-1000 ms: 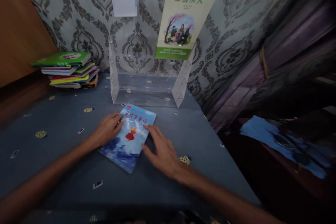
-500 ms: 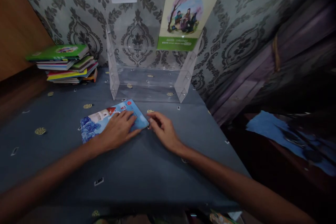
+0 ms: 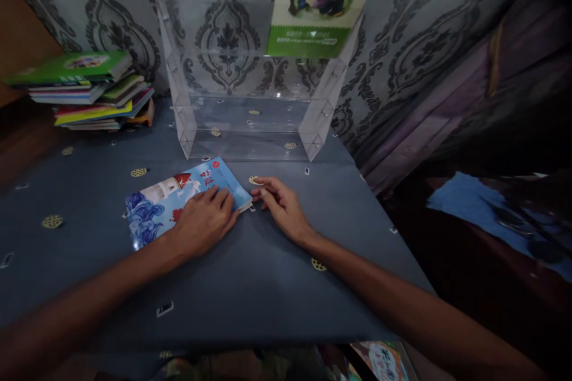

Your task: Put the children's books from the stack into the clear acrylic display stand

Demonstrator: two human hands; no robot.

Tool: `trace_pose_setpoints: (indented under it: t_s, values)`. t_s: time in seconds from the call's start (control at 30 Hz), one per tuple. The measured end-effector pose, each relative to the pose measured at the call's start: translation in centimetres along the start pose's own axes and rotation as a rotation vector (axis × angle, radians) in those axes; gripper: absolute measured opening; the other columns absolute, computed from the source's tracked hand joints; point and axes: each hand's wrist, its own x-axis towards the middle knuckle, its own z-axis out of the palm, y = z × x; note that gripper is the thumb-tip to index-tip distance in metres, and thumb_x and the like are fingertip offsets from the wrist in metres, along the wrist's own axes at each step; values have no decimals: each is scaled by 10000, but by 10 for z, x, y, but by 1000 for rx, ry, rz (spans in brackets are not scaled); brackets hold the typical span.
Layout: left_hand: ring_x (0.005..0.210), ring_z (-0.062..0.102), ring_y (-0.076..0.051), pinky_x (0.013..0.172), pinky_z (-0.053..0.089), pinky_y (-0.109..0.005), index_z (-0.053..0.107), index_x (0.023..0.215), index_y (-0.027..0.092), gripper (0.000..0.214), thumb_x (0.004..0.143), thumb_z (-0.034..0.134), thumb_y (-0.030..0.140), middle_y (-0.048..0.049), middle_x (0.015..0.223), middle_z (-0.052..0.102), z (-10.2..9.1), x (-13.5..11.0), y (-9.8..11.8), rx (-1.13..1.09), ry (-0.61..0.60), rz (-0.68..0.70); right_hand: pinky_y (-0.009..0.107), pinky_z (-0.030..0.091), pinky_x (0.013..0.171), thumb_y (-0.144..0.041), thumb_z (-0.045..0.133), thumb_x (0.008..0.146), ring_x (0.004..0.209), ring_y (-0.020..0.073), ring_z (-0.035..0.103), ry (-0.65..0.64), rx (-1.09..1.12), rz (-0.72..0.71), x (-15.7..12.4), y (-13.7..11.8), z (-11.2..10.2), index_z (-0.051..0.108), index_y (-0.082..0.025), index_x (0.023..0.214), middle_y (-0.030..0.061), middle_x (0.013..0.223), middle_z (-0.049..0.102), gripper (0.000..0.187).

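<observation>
**Both hands at the blue book**

The blue book lies flat on the table, just near of the clear stand. The left hand presses flat on its right end, released. The right hand touches the book's right edge, fingers loosely curled; whether it is grasping, I cannot tell. A stack of books sits far left.
</observation>
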Motion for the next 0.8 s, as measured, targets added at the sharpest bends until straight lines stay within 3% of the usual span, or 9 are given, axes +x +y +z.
trace_pose_setpoints:
  t_s: [0.33, 0.5, 0.8]
  values:
    - [998, 670, -293, 821, 584, -433, 691, 997, 100, 333, 1027, 391, 241, -155, 1044, 716, -6, 2, -1, 30, -34, 18, 330, 580, 752, -391, 479, 983, 940, 195, 714, -6, -14, -21, -1, 0, 1, 605, -219, 1217, 88, 1057, 733, 316]
    - [1035, 650, -305, 840, 579, -430, 691, 1020, 79, 337, 1024, 412, 269, -170, 1062, 705, -1, -1, 0, 54, -8, 41, 343, 550, 821, -341, 455, 998, 1018, 204, 682, 31, -146, -95, -6, -10, 1, 607, -219, 1223, 91, 1117, 719, 298]
    - [1062, 652, -284, 883, 554, -412, 684, 1035, 121, 309, 1006, 501, 368, -140, 1099, 706, -8, -3, -7, -26, -63, 19, 300, 494, 741, -244, 454, 988, 793, 177, 645, -103, -427, -197, -11, -19, 3, 636, -185, 1189, 54, 906, 710, 277]
